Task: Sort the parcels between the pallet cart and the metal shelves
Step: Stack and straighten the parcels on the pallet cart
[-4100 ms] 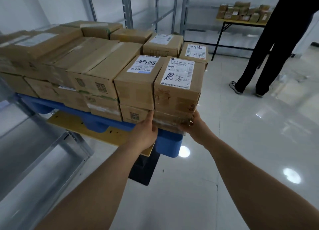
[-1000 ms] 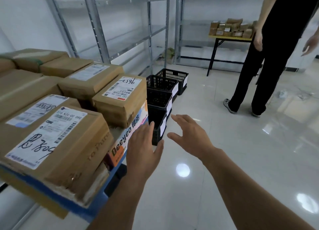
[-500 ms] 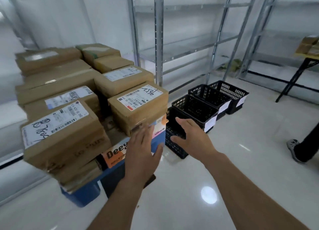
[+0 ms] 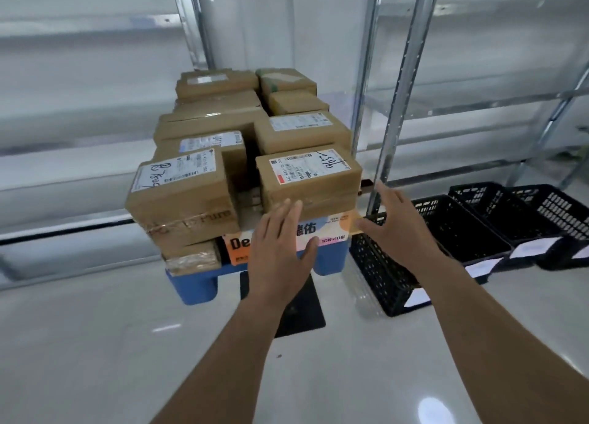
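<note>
Several brown cardboard parcels are stacked on a blue pallet cart (image 4: pixel 191 283) in the middle of the head view. The nearest right parcel (image 4: pixel 307 178) carries a white label with handwriting and lies on a flat orange-and-white printed box (image 4: pixel 334 229). Another labelled parcel (image 4: pixel 181 197) sits at the front left. My left hand (image 4: pixel 280 251) is open with straight fingers in front of the right parcel's near face. My right hand (image 4: pixel 395 226) is open beside that parcel's right corner. Neither hand holds anything. Metal shelves (image 4: pixel 395 105) stand behind and to the right.
A row of black plastic crates (image 4: pixel 459 232) with white tags lines the floor right of the cart, close to my right arm. A shelf upright (image 4: pixel 366 89) rises just behind the cart's right side. Glossy white floor (image 4: pixel 95 344) spreads in front.
My view has swung to face the cart's end square on. Both open hands have come closer to the front right parcel. The person in black has left the view.
</note>
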A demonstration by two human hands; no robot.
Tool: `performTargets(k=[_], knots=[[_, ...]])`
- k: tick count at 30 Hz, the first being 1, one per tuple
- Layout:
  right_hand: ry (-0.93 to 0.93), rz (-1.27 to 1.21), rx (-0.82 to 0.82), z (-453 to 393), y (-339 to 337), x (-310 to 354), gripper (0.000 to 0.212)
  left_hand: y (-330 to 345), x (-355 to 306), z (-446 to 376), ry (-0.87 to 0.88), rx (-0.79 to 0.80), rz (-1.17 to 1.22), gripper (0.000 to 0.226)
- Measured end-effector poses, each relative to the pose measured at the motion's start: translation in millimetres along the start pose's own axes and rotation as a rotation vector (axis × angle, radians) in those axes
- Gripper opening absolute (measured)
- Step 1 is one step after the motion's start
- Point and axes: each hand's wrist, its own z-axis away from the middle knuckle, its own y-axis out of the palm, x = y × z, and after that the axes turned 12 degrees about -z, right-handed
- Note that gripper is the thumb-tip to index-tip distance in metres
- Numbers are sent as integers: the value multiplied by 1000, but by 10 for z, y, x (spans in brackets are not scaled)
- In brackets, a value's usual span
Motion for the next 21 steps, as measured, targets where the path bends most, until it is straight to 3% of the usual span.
performTargets(k=[10, 16, 21], knots=[[63, -147, 21, -371, 12, -65, 96, -244, 224, -463, 36, -177, -239, 62], [100, -186, 72, -510, 157, -58, 94, -263, 448, -697, -20, 5, -462, 65], [54, -278, 113, -578, 294, -22, 70, -257, 538, -740, 1, 74, -519, 54]])
